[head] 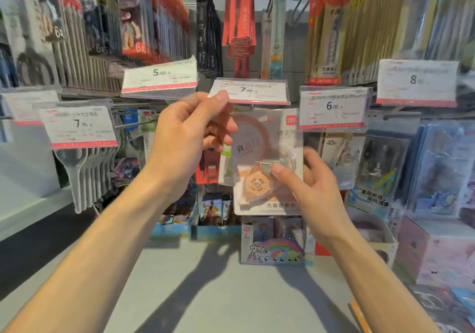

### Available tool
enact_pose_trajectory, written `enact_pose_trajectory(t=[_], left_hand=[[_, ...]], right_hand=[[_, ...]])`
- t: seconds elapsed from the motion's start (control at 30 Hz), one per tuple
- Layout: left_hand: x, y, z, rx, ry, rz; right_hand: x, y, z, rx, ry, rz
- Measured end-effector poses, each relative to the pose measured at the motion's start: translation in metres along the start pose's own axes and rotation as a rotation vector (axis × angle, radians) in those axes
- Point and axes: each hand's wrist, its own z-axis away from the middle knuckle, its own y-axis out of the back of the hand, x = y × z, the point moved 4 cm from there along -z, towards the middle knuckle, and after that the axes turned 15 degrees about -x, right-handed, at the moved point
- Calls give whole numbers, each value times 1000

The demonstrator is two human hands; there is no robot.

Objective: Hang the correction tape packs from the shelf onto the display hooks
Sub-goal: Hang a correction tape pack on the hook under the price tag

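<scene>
Both bare forearms come in from 7 and 5 o'clock, over a pale grey shelf top (195, 289) carrying their shadows. Left hand (187, 137) sits just left of centre, fingers curled, thumb tip up at the lower left corner of the 7.90 price tag (249, 91); it pinches the upper left edge of the correction tape pack (267, 163). Exact contact point blurred. Right hand (312, 186) at 4 o'clock of centre, thumb pressed on the pack's clear blister, other fingers behind the card, so it grips the lower right part. Pack held upright between both hands, dead centre, directly under the 7.90 tag, peach-orange dispenser visible inside. Whether its hole is on a hook: cannot tell.

Other tags: 5.00 tag (159, 78) at 11 o'clock, second 7.90 tag (81, 127) at 9 o'clock, 6.00 tag (332, 107) at 2 o'clock, 8.00 tag (416, 80) further right. Hanging pen packs (239, 19) fill 12 o'clock, red ones in the middle. Rainbow pony box (275, 245) stands on the shelf at 5 o'clock, just below the pack. Pink box (437, 250) at 4 o'clock, far right. Clear hanging packs (84, 173) at 8 o'clock, blurred.
</scene>
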Motion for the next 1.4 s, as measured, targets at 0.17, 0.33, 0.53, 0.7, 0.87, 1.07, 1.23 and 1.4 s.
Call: enact_pose_trajectory(t=[0.17,0.33,0.53,0.7,0.87,1.07,1.23,1.4], left_hand=[[2,0,1,-12,-9,-25],[2,1,2,-26,-1,-39],[-2,6,1,-39,-3,-46],[-21,12,3,-92,5,-75],[-72,34,3,48,80,-256],[-134,31,-19,24,154,-306],[-152,28,-29,-13,162,-165],[-156,28,-35,3,134,-168]], right_hand=[[-3,-9,-16,-3,8,-3],[-3,-13,-26,18,8,-14],[9,-15,-33,39,-51,31],[26,-12,-40,128,-107,45],[27,-6,-34,258,-45,264],[39,-11,-51,156,-146,252],[46,-14,-58,122,-231,267],[52,-10,-62,143,-267,271]])
